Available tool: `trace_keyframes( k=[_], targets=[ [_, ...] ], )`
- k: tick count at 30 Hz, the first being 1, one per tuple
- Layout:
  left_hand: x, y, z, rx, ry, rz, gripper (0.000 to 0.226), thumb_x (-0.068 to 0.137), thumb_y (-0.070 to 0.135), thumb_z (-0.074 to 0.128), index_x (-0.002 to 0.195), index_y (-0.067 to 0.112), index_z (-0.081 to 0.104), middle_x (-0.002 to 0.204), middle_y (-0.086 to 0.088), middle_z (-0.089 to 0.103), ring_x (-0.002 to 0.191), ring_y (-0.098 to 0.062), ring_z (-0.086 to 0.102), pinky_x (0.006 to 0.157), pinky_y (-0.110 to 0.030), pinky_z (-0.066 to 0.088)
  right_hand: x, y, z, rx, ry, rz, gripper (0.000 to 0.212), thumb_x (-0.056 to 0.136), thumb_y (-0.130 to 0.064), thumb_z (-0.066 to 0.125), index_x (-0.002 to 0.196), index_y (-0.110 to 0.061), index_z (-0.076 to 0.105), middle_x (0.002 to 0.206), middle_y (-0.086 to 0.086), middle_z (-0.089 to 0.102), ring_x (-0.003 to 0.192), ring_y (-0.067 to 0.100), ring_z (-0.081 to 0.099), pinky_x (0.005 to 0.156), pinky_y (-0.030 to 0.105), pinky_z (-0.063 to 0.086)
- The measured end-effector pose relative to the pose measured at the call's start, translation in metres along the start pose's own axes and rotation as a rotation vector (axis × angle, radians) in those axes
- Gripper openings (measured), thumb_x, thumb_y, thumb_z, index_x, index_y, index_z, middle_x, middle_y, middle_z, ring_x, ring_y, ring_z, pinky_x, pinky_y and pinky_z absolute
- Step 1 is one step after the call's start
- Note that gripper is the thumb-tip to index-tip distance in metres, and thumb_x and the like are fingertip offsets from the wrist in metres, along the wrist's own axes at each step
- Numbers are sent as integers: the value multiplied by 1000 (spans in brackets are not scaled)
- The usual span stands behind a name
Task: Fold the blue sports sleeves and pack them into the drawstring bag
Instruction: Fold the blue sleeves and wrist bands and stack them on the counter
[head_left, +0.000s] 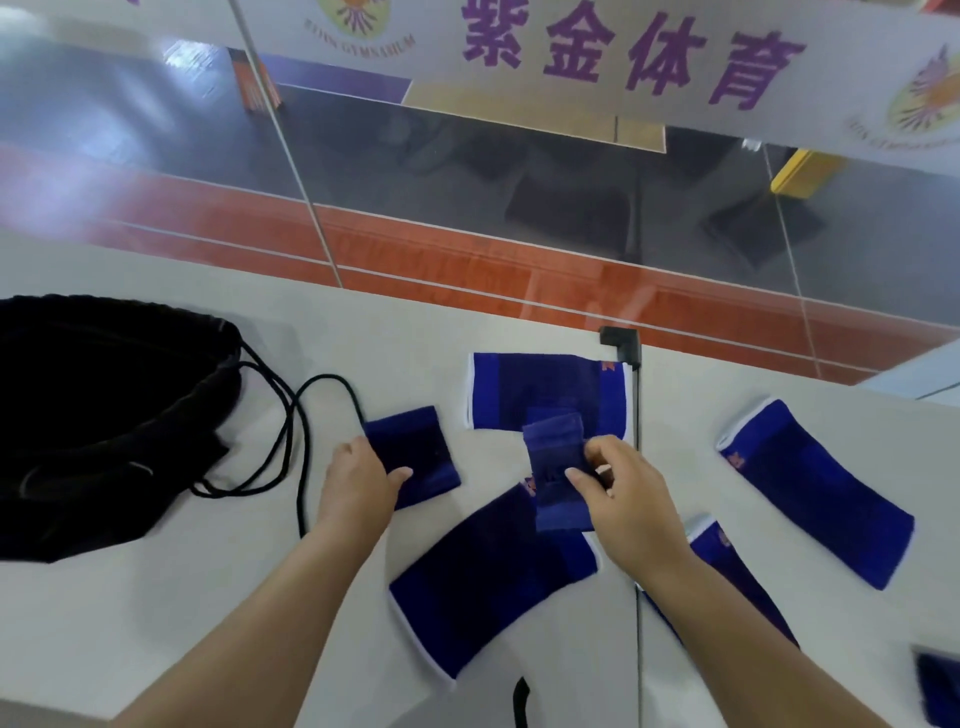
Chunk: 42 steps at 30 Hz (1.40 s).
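- My left hand rests on a small folded sleeve on the white table, thumb lying over its near edge; whether the fingers grip it I cannot tell.
- My right hand pinches another folded sleeve between thumb and fingers, lifted above the flat ones.
- I see unfolded blue sleeves lying flat: one behind, one in front, one under my right forearm, one far right.
- The black drawstring bag lies at left, its cord trailing close to my left hand.
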<state>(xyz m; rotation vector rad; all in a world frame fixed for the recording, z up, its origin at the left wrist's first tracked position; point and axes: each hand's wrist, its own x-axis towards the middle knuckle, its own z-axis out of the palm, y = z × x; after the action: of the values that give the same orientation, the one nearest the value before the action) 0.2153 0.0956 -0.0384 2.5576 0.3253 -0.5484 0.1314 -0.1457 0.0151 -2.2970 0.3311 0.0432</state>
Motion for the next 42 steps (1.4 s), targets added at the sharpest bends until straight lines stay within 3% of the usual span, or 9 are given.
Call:
trace_keyframes(
  k=[3, 7, 9, 14, 20, 27, 34, 40, 42],
  targets=[
    [2, -3, 1, -82, -14, -8, 46, 85, 30, 67, 121, 8, 49, 118, -11, 58, 103, -28, 57, 87, -40, 49, 2, -1, 4, -3, -32, 12, 5, 93, -17, 56, 93, -23, 56, 90, -9, 61, 84, 9, 59, 72, 25, 53],
    [-2, -2, -3, -129, 18, 29, 22, 85, 22, 65, 100, 14, 52, 98, -5, 59, 83, -22, 56, 71, -37, 48, -1, 1, 6, -6, -55, 29, 13, 93, -15, 55, 102, -25, 56, 97, -9, 63, 89, 10, 60, 76, 26, 55],
    [-5, -3, -5, -135, 16, 76, 13, 88, 21, 60, 95, 14, 52, 95, -5, 58, 80, -21, 54, 68, -33, 42, -3, 2, 5, 2, -54, 37, 20, 93, -13, 55, 103, -30, 55, 98, -11, 63, 89, 7, 60, 75, 22, 54],
    [-18, 0, -15, -353, -49, 152, 3, 93, 17, 55, 94, 17, 53, 87, 8, 61, 86, -17, 61, 71, -31, 50, -7, 2, -2, 84, -57, 109, 24, 92, -8, 56, 101, -30, 53, 91, -24, 56, 87, 4, 58, 65, 9, 48],
    [-40, 23, -20, -614, -284, 170, 13, 95, 9, 50, 97, 19, 58, 94, 5, 70, 86, -16, 67, 72, -26, 52, -8, -7, -4, 358, -86, 214, 24, 89, -5, 62, 97, -27, 58, 97, -6, 65, 92, 15, 65, 79, 32, 59],
    [-63, 44, -13, -884, -553, 137, 20, 98, 0, 39, 100, 10, 57, 100, -12, 67, 92, -28, 63, 89, -49, 50, -13, -19, 2, 521, -128, 266, 23, 88, -7, 63, 105, -23, 62, 103, -2, 71, 98, 15, 67, 82, 37, 59],
    [-74, 47, -10, -930, -614, 149, 22, 98, -1, 37, 98, 9, 57, 95, -12, 66, 83, -24, 64, 79, -39, 53, -22, -18, 4, 432, -151, 301, 13, 93, -16, 58, 99, -28, 57, 105, -8, 65, 101, 13, 62, 87, 32, 54],
    [-82, 46, -7, -855, -578, 130, 26, 101, 21, 37, 104, 14, 62, 108, -18, 68, 102, -35, 64, 94, -51, 51, -27, -17, 5, 377, -156, 293, 12, 89, -16, 63, 89, -27, 58, 100, -1, 69, 94, 15, 64, 84, 33, 57],
    [-84, 47, -4, -773, -555, 152, 22, 99, 27, 43, 104, 18, 62, 105, -12, 71, 100, -31, 66, 93, -49, 53, -30, -17, 6, 355, -129, 297, 11, 87, -17, 67, 88, -25, 59, 97, -1, 69, 92, 15, 64, 82, 32, 57]
  ],
)
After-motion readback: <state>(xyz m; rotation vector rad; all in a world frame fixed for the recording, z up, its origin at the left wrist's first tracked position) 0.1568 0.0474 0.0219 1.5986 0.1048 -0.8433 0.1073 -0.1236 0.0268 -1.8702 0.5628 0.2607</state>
